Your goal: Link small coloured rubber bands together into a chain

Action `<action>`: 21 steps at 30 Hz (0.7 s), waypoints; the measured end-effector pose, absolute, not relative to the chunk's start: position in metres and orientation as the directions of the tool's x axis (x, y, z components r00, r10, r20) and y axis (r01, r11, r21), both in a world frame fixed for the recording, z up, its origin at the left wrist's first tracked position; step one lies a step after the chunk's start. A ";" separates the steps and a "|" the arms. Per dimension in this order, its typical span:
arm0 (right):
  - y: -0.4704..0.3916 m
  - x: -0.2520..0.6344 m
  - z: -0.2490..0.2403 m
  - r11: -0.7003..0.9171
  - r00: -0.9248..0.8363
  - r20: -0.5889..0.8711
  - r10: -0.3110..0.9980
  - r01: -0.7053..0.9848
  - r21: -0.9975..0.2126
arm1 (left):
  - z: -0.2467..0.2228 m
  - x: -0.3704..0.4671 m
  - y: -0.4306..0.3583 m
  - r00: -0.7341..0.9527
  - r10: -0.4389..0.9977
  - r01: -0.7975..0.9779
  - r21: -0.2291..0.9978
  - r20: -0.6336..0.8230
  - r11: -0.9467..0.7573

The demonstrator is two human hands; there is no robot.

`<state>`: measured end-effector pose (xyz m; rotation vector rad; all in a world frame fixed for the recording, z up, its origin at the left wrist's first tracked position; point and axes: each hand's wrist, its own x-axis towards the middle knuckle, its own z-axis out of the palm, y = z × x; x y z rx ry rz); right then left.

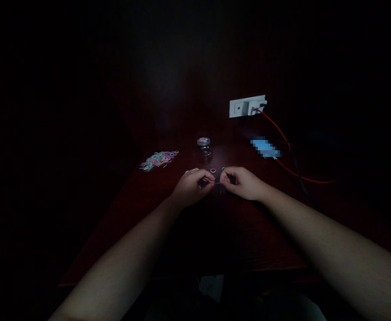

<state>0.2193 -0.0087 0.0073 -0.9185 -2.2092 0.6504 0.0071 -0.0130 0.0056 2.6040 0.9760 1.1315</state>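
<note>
Over the middle of the dark red table [142,214], my left hand [195,183] and my right hand [239,182] face each other, fingertips pinched. A thin pale strand [217,183] stretches between the two pinches; it looks like a small band. Just beyond the fingertips lies a pink ring [213,170]. A small teal ring [222,169] shows beside my right fingers. Something purple [222,189] lies below the strand, too dark to make out. To the left is a pile of coloured small bands [158,160].
A clear round jar [204,147] stands behind my hands. At the right back lies a blurred blue device [265,147] with a red cable [296,176] running to a white wall socket [237,108]. A black cable hangs alongside. Something pale shows below the table's front edge.
</note>
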 end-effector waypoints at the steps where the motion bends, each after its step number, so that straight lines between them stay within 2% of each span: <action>1: -0.009 0.219 0.007 0.626 -0.541 0.371 0.755 0.428 -0.652 | 0.006 0.007 -0.013 0.508 0.616 0.510 0.365 0.602 -0.779; 21: -0.006 0.222 0.004 0.660 -0.566 0.387 0.728 0.425 -0.620 | 0.007 0.008 -0.016 0.525 0.615 0.471 0.401 0.589 -0.786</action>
